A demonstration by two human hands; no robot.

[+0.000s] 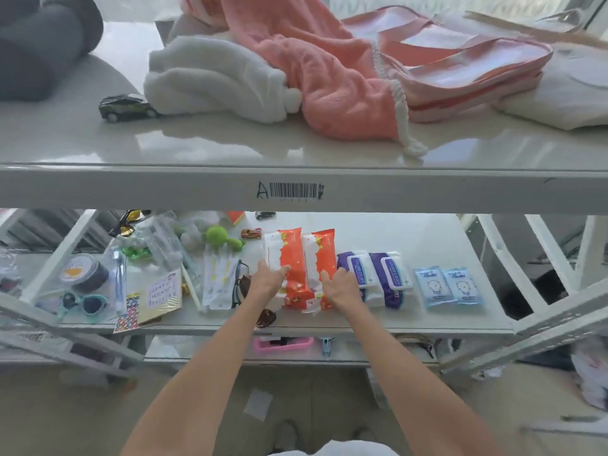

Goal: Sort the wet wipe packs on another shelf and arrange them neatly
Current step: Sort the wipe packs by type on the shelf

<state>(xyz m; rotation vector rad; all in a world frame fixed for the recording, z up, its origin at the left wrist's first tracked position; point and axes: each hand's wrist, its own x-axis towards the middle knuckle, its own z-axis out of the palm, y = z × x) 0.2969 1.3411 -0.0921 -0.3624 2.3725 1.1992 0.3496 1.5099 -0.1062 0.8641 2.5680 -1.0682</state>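
Item: two orange-and-white wet wipe packs [301,268], side by side on the middle shelf [427,245], just left of the purple lidded wipe packs [375,278]. Soft, pliable film pouches, likely moderately heavy and slick; best gripped across the long sides. Left hand [267,278] lies spread on the left pack, right hand [340,286] spread at the right pack's edge; neither clamps.

your two forearms were bare from the bottom of the view up to the wrists, with no sleeve, watch, bracelet or glove on either. your left hand [268,279] and your right hand [340,286] were bare too, and no ring could be made out on the fingers that showed. at the lower edge a rounded patch of white cloth [332,449] from your clothing showed, too cropped to tell the garment.
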